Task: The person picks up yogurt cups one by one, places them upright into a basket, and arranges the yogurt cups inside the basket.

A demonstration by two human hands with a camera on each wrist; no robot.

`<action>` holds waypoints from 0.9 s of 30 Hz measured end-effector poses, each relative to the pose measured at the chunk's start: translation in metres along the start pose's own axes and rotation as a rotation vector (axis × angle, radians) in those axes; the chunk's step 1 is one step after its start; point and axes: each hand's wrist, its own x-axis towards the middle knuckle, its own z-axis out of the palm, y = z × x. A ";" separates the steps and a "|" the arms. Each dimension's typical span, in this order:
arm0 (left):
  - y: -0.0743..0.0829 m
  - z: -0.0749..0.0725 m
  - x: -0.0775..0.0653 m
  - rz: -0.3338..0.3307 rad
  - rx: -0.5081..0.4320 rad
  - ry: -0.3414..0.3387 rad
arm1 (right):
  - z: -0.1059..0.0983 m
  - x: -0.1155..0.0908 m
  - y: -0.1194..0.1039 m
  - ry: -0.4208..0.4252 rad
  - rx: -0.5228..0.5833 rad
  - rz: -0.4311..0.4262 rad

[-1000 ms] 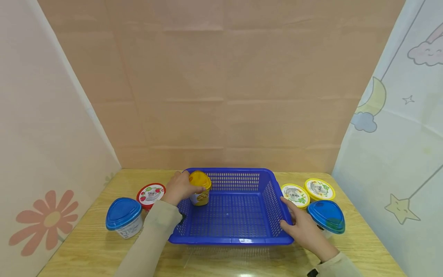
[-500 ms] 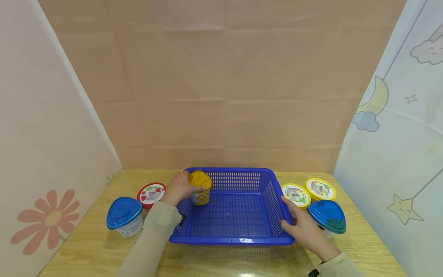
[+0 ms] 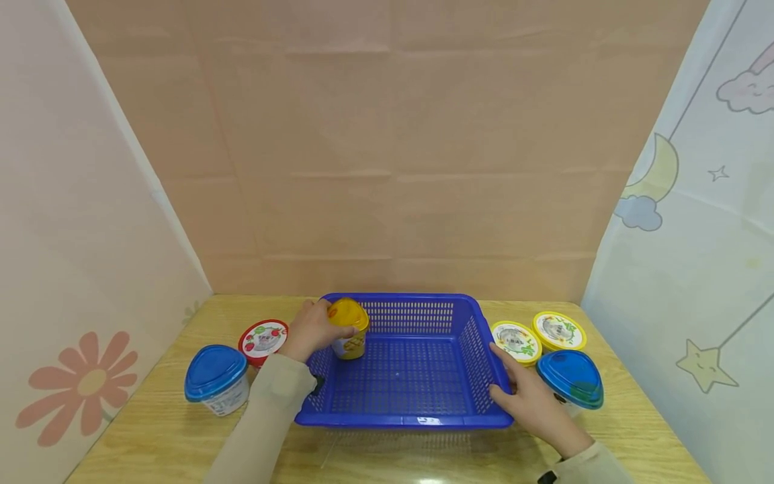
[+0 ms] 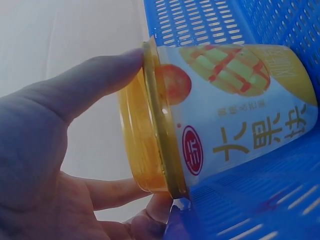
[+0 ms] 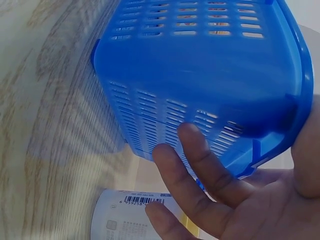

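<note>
The person's left hand [image 3: 314,329] gripped the yellow cup [image 3: 351,341] by its lid [image 3: 349,314], upright inside the far left corner of the blue basket [image 3: 399,376] (I couldn't tell whether its base met the bottom). The right hand [image 3: 532,400] held the basket's right rim. On the tabletop [image 3: 151,430], a red-lidded tub [image 3: 264,339] and a blue-lidded tub [image 3: 218,376] stood left; two yellow-lidded tubs [image 3: 559,329] and another blue-lidded one [image 3: 570,376], right.
</note>
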 end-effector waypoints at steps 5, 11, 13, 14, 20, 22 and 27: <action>0.002 -0.001 -0.002 -0.003 -0.001 0.002 | 0.000 -0.001 -0.001 0.008 -0.015 -0.018; 0.003 -0.003 -0.004 0.005 0.012 0.001 | 0.000 -0.001 -0.001 0.005 -0.004 -0.009; 0.004 -0.003 -0.005 0.012 0.014 -0.002 | 0.000 -0.001 -0.001 0.005 -0.005 -0.008; 0.004 -0.004 -0.005 0.016 0.015 -0.004 | 0.000 -0.001 -0.001 0.005 -0.006 -0.008; 0.004 -0.005 -0.005 0.040 0.022 -0.012 | 0.001 -0.001 0.000 0.012 -0.033 -0.005; 0.004 -0.006 -0.006 0.041 0.024 -0.013 | 0.001 -0.001 0.000 0.015 -0.040 -0.006; 0.004 -0.006 -0.006 0.027 0.022 -0.015 | 0.002 -0.001 0.000 0.025 -0.060 -0.009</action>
